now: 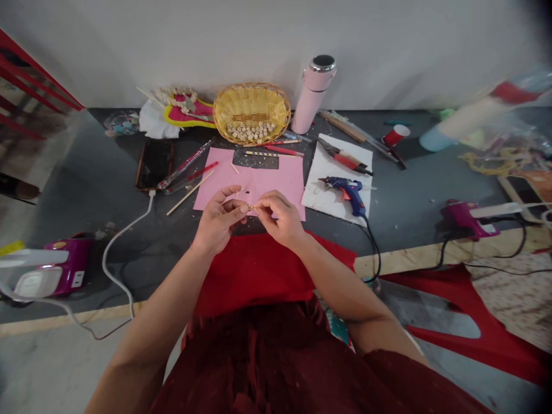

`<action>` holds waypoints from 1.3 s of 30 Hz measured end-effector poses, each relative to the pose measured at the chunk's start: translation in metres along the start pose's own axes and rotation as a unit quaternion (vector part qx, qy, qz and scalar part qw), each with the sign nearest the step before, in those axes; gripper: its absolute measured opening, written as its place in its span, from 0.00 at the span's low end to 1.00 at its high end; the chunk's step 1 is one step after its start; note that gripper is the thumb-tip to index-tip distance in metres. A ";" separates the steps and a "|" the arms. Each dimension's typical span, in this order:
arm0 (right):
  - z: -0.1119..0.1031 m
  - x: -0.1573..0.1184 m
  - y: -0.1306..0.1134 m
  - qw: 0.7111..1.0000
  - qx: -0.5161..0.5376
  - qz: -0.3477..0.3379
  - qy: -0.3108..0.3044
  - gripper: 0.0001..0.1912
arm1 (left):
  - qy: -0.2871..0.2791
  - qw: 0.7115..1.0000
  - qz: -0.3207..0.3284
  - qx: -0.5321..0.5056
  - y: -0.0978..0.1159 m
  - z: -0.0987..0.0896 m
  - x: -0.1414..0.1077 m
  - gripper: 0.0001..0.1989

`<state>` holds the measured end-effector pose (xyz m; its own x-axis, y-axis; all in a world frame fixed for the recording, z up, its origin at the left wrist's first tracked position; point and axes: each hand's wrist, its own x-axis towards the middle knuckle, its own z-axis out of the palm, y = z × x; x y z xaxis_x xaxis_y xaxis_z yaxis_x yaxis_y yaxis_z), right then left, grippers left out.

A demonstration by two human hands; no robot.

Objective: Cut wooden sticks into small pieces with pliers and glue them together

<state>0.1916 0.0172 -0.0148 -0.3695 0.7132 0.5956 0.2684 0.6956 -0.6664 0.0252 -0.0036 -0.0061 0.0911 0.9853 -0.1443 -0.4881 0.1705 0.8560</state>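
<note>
Piece: a tiny tan piece (249, 207) is held between both hands, above the near edge of the pink paper (282, 184); whether it is made of one part or two cannot be told.
Left hand (219, 223): its thumb and a finger are pressed together on the piece; one end is best gripped lightly here, so that it is steadied and not crushed.
Right hand (280, 217): its thumb and forefinger are clamped together at the piece's other side; fine turns are best made from these tips, with the wrist steadied.
Forearms: both are held out over the red cloth (259, 267); shake would be lessened if they were rested on the table (401, 221).
Sight line: the piece is largely covered by the fingertips; its joint or edge would be better judged if it were tilted slightly outward.
Paper: it is spread beneath the hands, so a dropped piece should be easily found there.
Glue gun (354, 198): it is laid on the white board (317, 192) near the pliers (345, 159); since it may be hot, its nozzle is best avoided by the right hand.
Basket (254, 106): small cubes (252, 133) are gathered in it, beyond the paper.
</note>
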 end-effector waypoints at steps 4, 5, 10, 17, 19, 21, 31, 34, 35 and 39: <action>0.000 0.001 0.000 1.000 0.006 -0.006 0.001 0.04 | 0.003 1.000 -0.002 0.001 0.001 0.001 0.000 0.27; 0.000 0.001 0.000 1.000 0.007 -0.007 0.001 0.04 | 0.004 1.000 -0.001 0.001 0.001 0.002 0.000 0.27; 0.001 0.000 0.000 1.000 0.005 -0.002 -0.003 0.05 | 0.004 1.000 0.001 0.004 0.000 0.001 0.000 0.27; -0.003 0.000 0.001 0.998 0.045 0.020 0.025 0.03 | -0.002 1.000 -0.010 0.001 0.003 -0.001 0.001 0.28; -0.004 0.000 0.001 0.996 0.078 0.043 0.028 0.05 | -0.018 1.000 -0.023 0.008 0.005 -0.002 0.000 0.29; -0.005 0.001 0.001 0.991 0.116 0.061 0.014 0.09 | -0.041 0.998 -0.039 0.018 0.007 -0.002 -0.001 0.29; -0.006 0.003 -0.002 0.987 0.151 0.051 -0.025 0.05 | -0.083 0.995 -0.060 0.018 0.010 -0.005 -0.002 0.30; -0.006 0.003 -0.001 0.990 0.135 0.038 -0.013 0.03 | -0.082 0.995 -0.055 0.017 0.010 -0.005 -0.002 0.29; -0.006 0.003 -0.002 0.991 0.127 0.034 -0.014 0.03 | -0.079 0.995 -0.052 0.017 0.010 -0.005 -0.002 0.28; -0.005 0.002 -0.003 0.995 0.093 0.028 -0.016 0.02 | -0.055 0.997 -0.046 0.006 0.009 -0.004 -0.001 0.24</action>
<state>0.1947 0.0168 -0.0094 -0.3870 0.7458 0.5422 0.1218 0.6242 -0.7717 0.0173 -0.0030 -0.0003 0.2302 0.9585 -0.1682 -0.4631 0.2599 0.8474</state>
